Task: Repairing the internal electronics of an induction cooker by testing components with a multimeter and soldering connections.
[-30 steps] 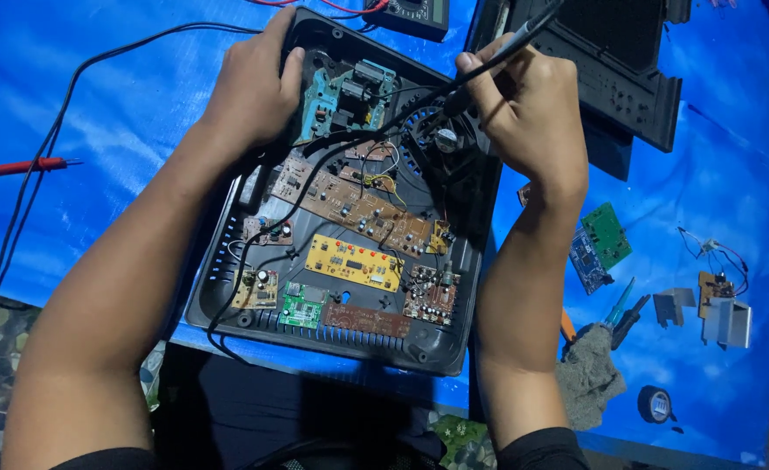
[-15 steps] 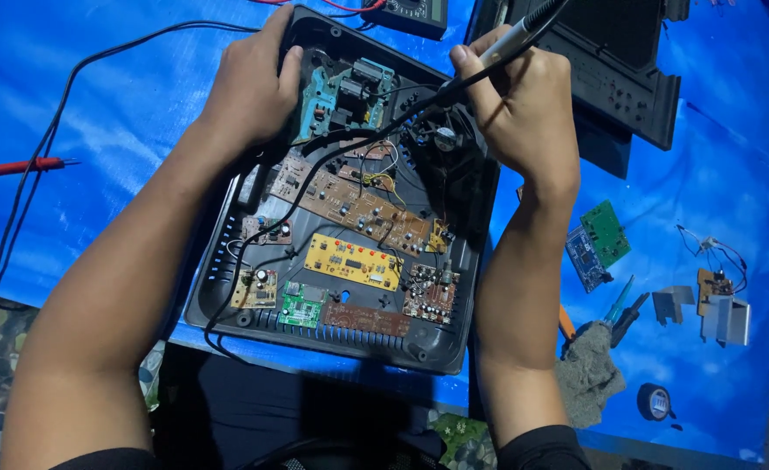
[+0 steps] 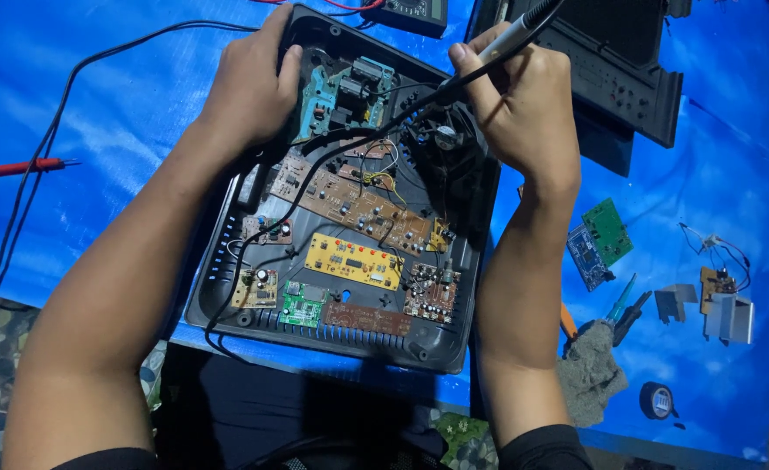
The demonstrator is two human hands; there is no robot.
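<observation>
An open black device housing (image 3: 228, 287) lies in front of me, with several circuit boards inside: brown ones, a yellow board (image 3: 352, 260) and a small green one (image 3: 300, 306). My left hand (image 3: 247, 87) grips the housing's far left edge, beside a teal board (image 3: 341, 87). My right hand (image 3: 517, 103) holds a slim black and grey soldering tool (image 3: 506, 42), its tip pointing down into the far right corner, near a dark round part (image 3: 444, 139). The tool's black cord (image 3: 315, 170) runs across the boards.
A blue sheet (image 3: 97, 113) covers the work surface. A black cover panel (image 3: 628, 78) lies at the far right, a meter (image 3: 406, 10) at the top edge, a red probe (image 3: 14, 168) on the left. Small boards (image 3: 600, 239), screwdrivers (image 3: 620, 309), a grey rag (image 3: 589, 374) and a tape roll (image 3: 659, 400) lie on the right.
My right hand has shifted slightly with the tool over the housing's far right corner. My left hand keeps its hold on the far edge.
</observation>
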